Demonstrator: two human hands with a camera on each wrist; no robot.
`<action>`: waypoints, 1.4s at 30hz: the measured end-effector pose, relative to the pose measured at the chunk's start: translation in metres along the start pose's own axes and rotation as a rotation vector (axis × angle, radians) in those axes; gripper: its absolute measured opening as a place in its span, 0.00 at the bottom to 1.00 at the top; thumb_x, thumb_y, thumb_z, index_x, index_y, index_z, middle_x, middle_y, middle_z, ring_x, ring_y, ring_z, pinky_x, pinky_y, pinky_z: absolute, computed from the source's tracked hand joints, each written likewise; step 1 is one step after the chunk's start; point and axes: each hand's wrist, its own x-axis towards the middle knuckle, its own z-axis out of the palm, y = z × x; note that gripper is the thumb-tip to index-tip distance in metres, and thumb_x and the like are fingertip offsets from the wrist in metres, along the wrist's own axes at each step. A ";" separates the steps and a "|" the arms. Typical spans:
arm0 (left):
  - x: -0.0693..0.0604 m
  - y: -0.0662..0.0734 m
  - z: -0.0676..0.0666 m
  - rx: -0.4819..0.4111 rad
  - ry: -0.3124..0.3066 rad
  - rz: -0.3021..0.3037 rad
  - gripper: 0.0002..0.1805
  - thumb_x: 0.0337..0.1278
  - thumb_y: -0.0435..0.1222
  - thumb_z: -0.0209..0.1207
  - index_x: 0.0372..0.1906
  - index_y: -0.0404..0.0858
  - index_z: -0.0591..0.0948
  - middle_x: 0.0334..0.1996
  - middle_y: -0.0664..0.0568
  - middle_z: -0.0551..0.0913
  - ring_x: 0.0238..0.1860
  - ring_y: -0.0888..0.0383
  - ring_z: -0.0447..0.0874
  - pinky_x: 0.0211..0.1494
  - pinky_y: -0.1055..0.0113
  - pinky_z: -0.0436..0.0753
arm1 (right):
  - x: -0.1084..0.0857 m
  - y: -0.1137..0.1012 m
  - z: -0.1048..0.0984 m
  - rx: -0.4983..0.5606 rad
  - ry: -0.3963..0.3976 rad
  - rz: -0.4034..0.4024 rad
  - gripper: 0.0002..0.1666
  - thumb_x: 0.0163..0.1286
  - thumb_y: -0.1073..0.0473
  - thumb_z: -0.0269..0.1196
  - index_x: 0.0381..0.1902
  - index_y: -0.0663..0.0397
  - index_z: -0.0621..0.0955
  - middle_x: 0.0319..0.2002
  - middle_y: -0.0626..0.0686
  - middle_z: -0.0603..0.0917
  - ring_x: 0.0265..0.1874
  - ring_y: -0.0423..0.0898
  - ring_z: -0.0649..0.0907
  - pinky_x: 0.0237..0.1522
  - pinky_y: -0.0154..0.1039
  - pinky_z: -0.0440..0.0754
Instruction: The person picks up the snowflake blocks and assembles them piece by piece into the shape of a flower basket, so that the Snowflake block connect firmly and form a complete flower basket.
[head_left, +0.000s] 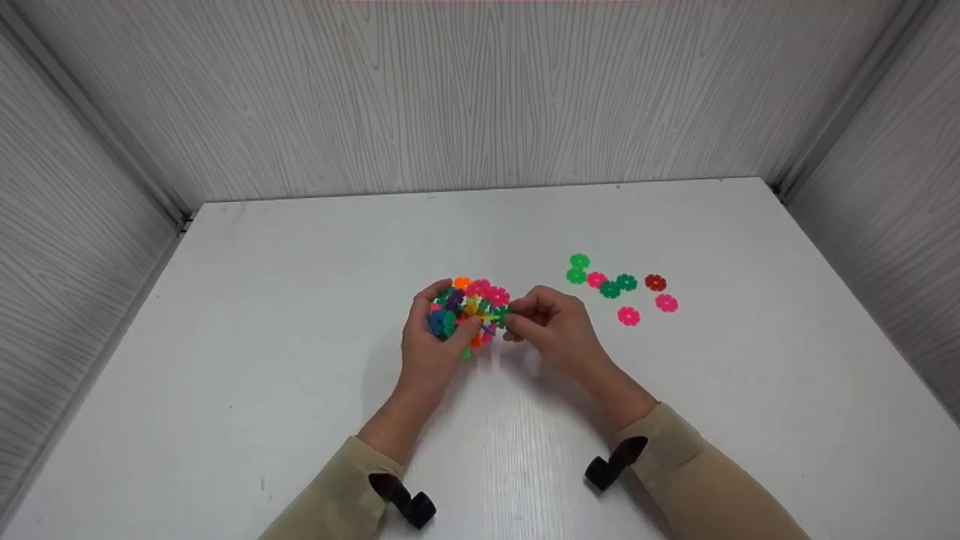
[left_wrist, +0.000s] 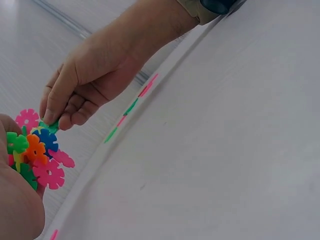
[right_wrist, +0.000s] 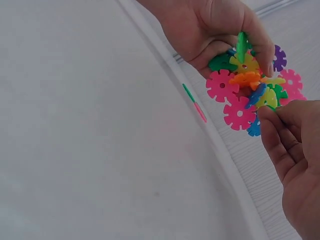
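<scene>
left hand (left_wrist: 17, 205): grip on cluster of pink, orange, blue and green notched discs (left_wrist: 32, 145) | right hand (left_wrist: 87, 82): grip pinching green disc (left_wrist: 51, 127) at cluster's upper side | desk (left_wrist: 210, 150): row of discs (left_wrist: 131, 106) seen edge-on, pink and green | tan sleeve (left_wrist: 192, 9) at top

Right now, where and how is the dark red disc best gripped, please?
I'd pinch the dark red disc at its rim's left and right edges, from above: it lies flat on the table, and a pink disc crowds its near side.
</scene>
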 end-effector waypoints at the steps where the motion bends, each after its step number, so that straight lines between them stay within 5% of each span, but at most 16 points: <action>1: 0.000 0.000 0.000 0.001 -0.002 0.001 0.38 0.66 0.38 0.72 0.77 0.51 0.68 0.72 0.53 0.71 0.74 0.54 0.67 0.63 0.59 0.84 | 0.000 0.000 -0.001 -0.006 0.004 -0.003 0.05 0.73 0.65 0.71 0.45 0.57 0.86 0.39 0.56 0.89 0.35 0.55 0.91 0.46 0.46 0.91; 7: -0.002 -0.002 0.002 -0.039 -0.045 -0.008 0.35 0.70 0.44 0.68 0.77 0.52 0.68 0.74 0.53 0.68 0.76 0.54 0.64 0.70 0.57 0.80 | 0.004 0.003 -0.007 -0.059 0.054 -0.029 0.09 0.74 0.62 0.70 0.50 0.54 0.86 0.42 0.53 0.88 0.36 0.53 0.88 0.45 0.41 0.90; 11: -0.001 -0.003 -0.003 -0.122 -0.074 -0.030 0.30 0.72 0.44 0.64 0.74 0.48 0.70 0.70 0.49 0.73 0.70 0.50 0.74 0.69 0.57 0.81 | 0.006 0.004 -0.009 -0.081 0.077 -0.025 0.10 0.74 0.61 0.71 0.50 0.54 0.87 0.42 0.53 0.89 0.36 0.52 0.87 0.44 0.38 0.89; 15: 0.001 -0.004 -0.008 -0.225 -0.129 -0.098 0.29 0.71 0.42 0.65 0.73 0.48 0.71 0.63 0.43 0.79 0.62 0.46 0.82 0.61 0.59 0.85 | 0.006 0.006 -0.009 -0.084 0.069 -0.017 0.10 0.73 0.60 0.71 0.50 0.55 0.87 0.40 0.53 0.89 0.35 0.52 0.86 0.44 0.38 0.89; 21: 0.003 -0.004 -0.011 -0.212 -0.204 -0.184 0.29 0.70 0.38 0.66 0.72 0.43 0.75 0.67 0.45 0.77 0.65 0.47 0.78 0.64 0.61 0.84 | 0.006 0.006 -0.008 -0.101 0.045 -0.015 0.09 0.74 0.59 0.71 0.49 0.53 0.87 0.39 0.52 0.89 0.37 0.52 0.86 0.45 0.46 0.89; 28: 0.012 0.007 -0.024 -0.257 -0.076 -0.196 0.24 0.73 0.35 0.62 0.70 0.40 0.78 0.67 0.45 0.77 0.66 0.48 0.78 0.63 0.62 0.84 | 0.010 0.000 -0.006 -0.069 0.060 0.019 0.14 0.76 0.55 0.69 0.54 0.55 0.86 0.44 0.52 0.89 0.43 0.52 0.88 0.53 0.56 0.87; 32: 0.023 0.018 -0.043 -0.274 0.006 -0.169 0.22 0.75 0.36 0.61 0.69 0.43 0.78 0.67 0.49 0.77 0.66 0.50 0.77 0.62 0.64 0.84 | 0.017 0.000 -0.004 -0.099 0.058 0.046 0.14 0.76 0.55 0.69 0.55 0.55 0.85 0.45 0.51 0.89 0.45 0.50 0.88 0.52 0.50 0.88; 35: 0.030 0.026 -0.058 -0.302 0.060 -0.140 0.21 0.76 0.37 0.60 0.69 0.43 0.78 0.67 0.51 0.77 0.66 0.51 0.78 0.63 0.64 0.84 | 0.026 0.002 0.000 -0.143 -0.005 0.078 0.16 0.76 0.56 0.69 0.56 0.57 0.85 0.47 0.50 0.89 0.47 0.49 0.87 0.51 0.41 0.86; 42: 0.040 0.033 -0.089 -0.380 0.168 -0.064 0.23 0.76 0.37 0.60 0.71 0.40 0.75 0.66 0.47 0.77 0.66 0.49 0.79 0.61 0.61 0.85 | 0.051 0.008 0.024 -0.244 -0.191 0.203 0.20 0.74 0.54 0.71 0.60 0.54 0.85 0.50 0.47 0.87 0.52 0.48 0.84 0.55 0.43 0.84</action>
